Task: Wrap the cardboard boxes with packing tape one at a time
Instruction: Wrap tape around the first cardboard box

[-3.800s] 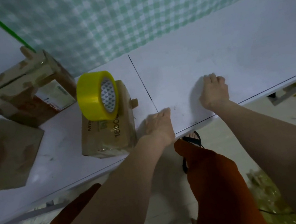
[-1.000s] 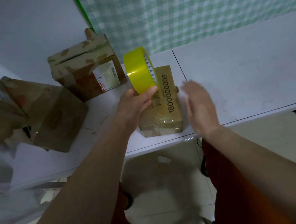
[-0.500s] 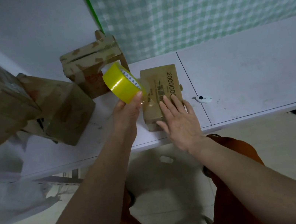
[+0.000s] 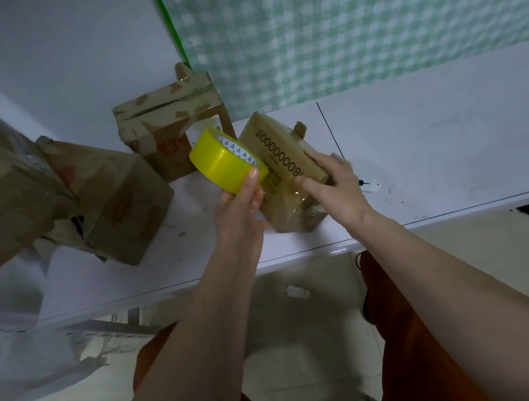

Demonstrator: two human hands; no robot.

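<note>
Near the front edge of the white table (image 4: 455,142), a small brown cardboard box with printed digits (image 4: 281,163) sits tilted, its long axis running away from the person. Just left of the box, the left hand (image 4: 239,204) grips a yellow roll of packing tape (image 4: 225,159) — touching the box's left side. The right hand (image 4: 336,182) lies on the box's right side, fingers extended — likely steadying it for taping.

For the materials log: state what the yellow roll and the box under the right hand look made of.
Yellow tape roll: glossy plastic film by its sheen, seemingly on a printed card core. Small box: brown matte cardboard with printed digits; shiny wrinkled patches near its front suggest clear tape already on it.
</note>
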